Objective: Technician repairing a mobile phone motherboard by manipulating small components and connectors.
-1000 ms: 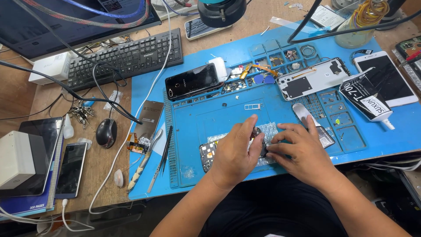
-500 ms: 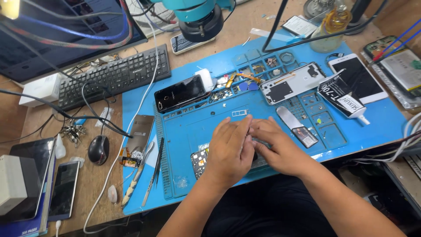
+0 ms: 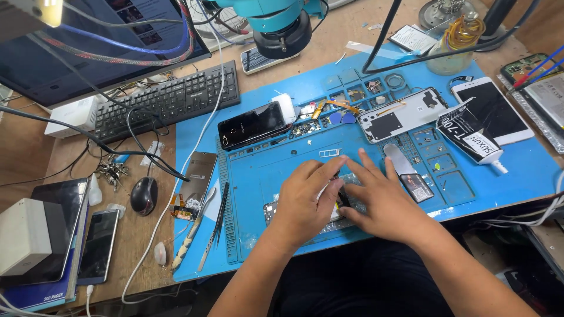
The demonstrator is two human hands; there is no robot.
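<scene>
I am pressing both hands flat on a small phone [image 3: 294,212] wrapped in clear film, mid-mat [image 3: 276,170]; left hand [image 3: 302,202] and right hand [image 3: 382,199] are covering it, clasping nothing. It looks light, thin, fragile; best held by its edges. Black phone [image 3: 251,124], tweezers [image 3: 221,212] and glue tube [image 3: 470,134] are crowding the bench

Flat, partly dismantled phone assembly [image 3: 338,206] with clear film over it, lying level on the blue work mat [image 3: 276,170] toward 6 o'clock, mostly hidden, only slivers of edge and dark inner parts showing.
</scene>
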